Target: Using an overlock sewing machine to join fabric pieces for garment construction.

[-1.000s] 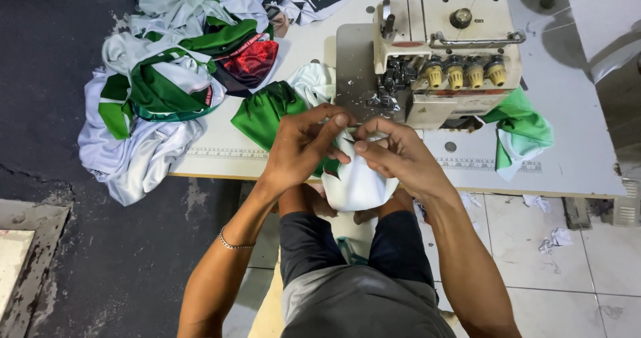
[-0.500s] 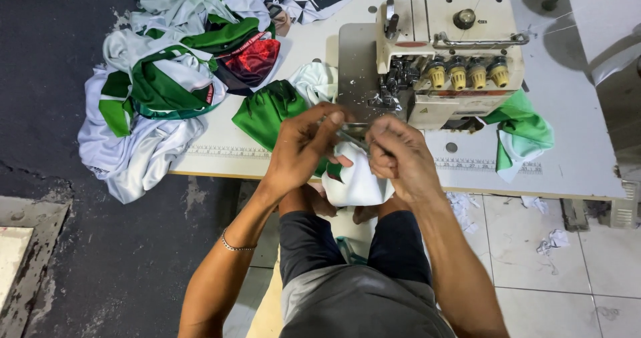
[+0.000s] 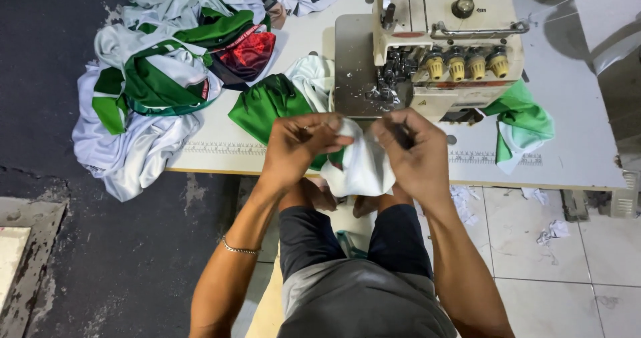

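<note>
- Left hand (image 3: 300,144): fingers clenched on the upper left edge of a white cloth piece (image 3: 364,168), knuckles toward the camera. A thin bracelet (image 3: 240,249) sits on the left forearm.
- Right hand (image 3: 414,154): fingers closed on the upper right edge of the same white cloth piece, just beside the left hand.
- White cloth piece: held between both hands at the near edge of the table (image 3: 574,138), directly in front of the sewing machine. Its lower part hangs bunched over the person's lap.
- Green cloth (image 3: 267,104): lies on the table just behind the left hand, touching a second white cloth (image 3: 314,78) next to the machine.
- Sewing machine (image 3: 447,44): cream body with four yellow knobs (image 3: 461,64) in a row, standing on the table beyond both hands.
- Green and white cloth (image 3: 524,121): lies to the right of the machine, partly hanging over the table edge.
- Pile of garments (image 3: 160,84): green, white and red items heaped at the left end of the table, spilling over its edge.
- Floor tiles (image 3: 554,244): small white scraps lie under the table on the right.
</note>
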